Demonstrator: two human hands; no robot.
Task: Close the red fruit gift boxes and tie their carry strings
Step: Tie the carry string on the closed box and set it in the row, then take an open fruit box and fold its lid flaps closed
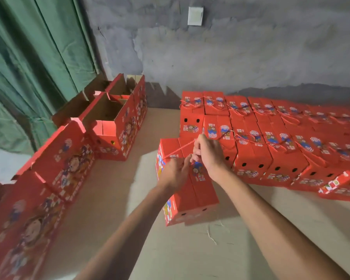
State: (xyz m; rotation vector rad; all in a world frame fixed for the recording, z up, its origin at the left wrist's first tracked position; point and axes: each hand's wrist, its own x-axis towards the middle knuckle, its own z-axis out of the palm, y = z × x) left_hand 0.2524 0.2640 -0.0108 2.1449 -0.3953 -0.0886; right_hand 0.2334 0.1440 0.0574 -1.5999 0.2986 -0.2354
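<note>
1. Red gift box point(192, 190) being worked on stands closed on the cardboard sheet point(113, 199), roughly mid-frame; every other place below is given relative to this box
2. Carry string point(180, 148), red twisted cord, runs taut over the far end of the box top, from its left edge up to the hands
3. Left hand point(175, 174) sits over the box top, fingers curled and pinching the string near the centre seam
4. Right hand point(207, 153) just beyond and right of it, fingers curled round the string end, pulling up; the two hands nearly touch
5. Knot on this box looks mid-tie, not finished, as a judgement
6. Done: finished boxes point(271, 138) in rows right of and behind the box, closed, strings lying across their tops; the nearest ones touch it
7. Left to do: open boxes point(113, 118) left of and behind the box, flaps up, insides showing; more printed boxes point(49, 188) in a line left and nearer, state of their tops unclear
8. Progress guess: well past half, the tied pile outnumbers the open ones in view
</note>
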